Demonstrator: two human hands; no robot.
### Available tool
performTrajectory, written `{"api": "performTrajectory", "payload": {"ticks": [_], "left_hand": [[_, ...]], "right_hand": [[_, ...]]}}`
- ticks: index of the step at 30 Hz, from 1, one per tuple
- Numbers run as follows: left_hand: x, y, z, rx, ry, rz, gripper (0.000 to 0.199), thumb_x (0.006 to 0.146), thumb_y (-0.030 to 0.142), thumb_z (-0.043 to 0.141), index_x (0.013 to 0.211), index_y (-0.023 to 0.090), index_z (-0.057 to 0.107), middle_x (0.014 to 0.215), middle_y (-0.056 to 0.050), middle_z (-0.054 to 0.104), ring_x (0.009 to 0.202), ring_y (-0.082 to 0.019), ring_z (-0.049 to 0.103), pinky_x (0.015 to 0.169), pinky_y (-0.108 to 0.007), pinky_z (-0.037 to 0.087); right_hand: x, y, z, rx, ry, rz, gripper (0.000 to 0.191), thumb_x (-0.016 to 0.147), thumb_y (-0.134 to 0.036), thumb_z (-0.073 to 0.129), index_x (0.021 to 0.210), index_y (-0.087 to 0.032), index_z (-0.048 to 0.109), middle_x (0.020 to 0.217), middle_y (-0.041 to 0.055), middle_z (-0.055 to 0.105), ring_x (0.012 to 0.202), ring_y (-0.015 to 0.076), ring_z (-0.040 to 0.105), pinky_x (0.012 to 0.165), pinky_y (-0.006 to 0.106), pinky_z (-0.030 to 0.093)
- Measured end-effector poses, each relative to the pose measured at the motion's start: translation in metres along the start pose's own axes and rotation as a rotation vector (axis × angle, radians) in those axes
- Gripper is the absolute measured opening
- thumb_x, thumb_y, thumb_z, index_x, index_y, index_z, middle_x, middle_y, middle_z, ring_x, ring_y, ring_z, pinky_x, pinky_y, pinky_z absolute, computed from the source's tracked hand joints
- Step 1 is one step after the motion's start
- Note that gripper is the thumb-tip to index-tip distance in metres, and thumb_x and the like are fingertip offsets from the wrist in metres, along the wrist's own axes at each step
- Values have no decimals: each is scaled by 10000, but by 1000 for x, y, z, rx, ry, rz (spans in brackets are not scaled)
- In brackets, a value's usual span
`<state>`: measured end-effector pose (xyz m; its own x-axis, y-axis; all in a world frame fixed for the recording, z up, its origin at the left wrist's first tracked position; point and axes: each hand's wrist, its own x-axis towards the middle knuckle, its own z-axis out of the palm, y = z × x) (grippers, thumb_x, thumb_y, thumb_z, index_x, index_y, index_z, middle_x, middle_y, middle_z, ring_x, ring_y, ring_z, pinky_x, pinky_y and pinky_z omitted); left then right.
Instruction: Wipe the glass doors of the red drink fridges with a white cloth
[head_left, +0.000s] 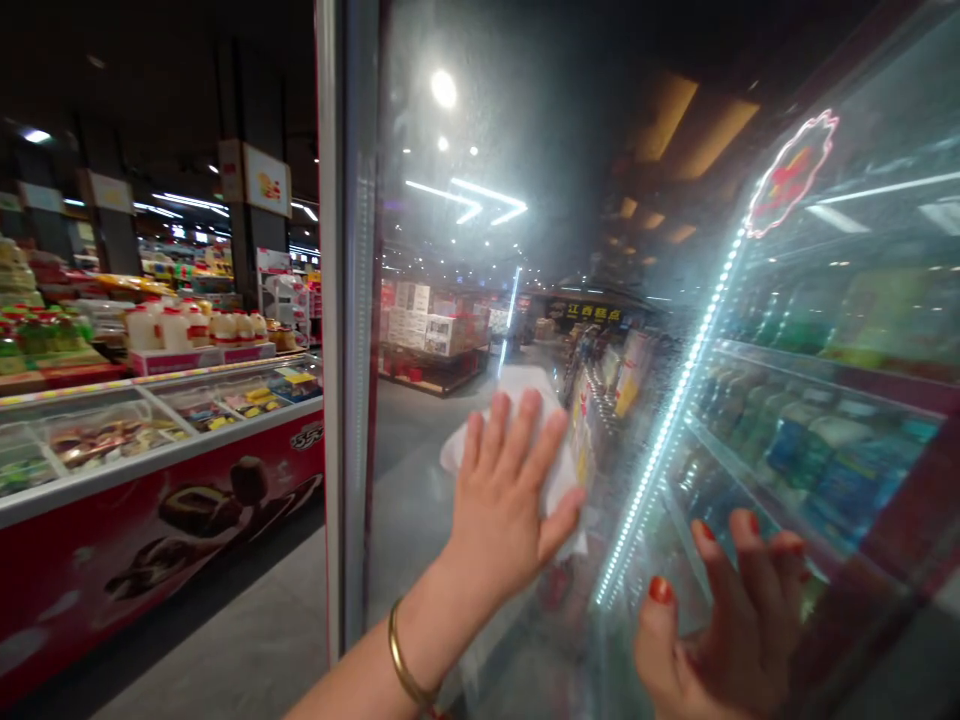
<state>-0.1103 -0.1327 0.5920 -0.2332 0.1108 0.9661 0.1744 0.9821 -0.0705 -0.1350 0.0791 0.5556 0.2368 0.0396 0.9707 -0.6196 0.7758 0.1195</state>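
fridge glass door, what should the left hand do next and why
I'd probably slide the white cloth under the left hand upward across the glass door. The glass above the cloth looks speckled with spots where the ceiling lights shine through, and the left hand is already pressing the cloth flat there. The right hand sits lower on the glass, so it isn't in the way.

Cooler shelves [817, 368], bottled drinks [847, 460], chest freezer [165, 455], packaged foods [247, 400]
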Motion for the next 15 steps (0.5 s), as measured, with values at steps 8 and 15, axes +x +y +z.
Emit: {"api": "performTrajectory", "payload": {"ticks": [8,15], "left_hand": [[-56,-78,-4,7,-16,-274,893,1101,423,554,1810,271,32,1889,-126,51,1759,-312,-52,1419,-636,100],[13,15,4,-43,16,138,798,1096,545,493,1791,244,239,1885,20,131,1769,-219,5,1456,-457,38]], "right_hand": [[1,-3,-2,67,-72,-39,691,982,-165,663,1660,-178,530,1733,77,509,1655,350,431,1398,611,332],[-2,0,-2,69,-58,-30,627,1061,-241,583,1675,-140,500,1723,143,520,1652,371,431,1385,650,336]]}}
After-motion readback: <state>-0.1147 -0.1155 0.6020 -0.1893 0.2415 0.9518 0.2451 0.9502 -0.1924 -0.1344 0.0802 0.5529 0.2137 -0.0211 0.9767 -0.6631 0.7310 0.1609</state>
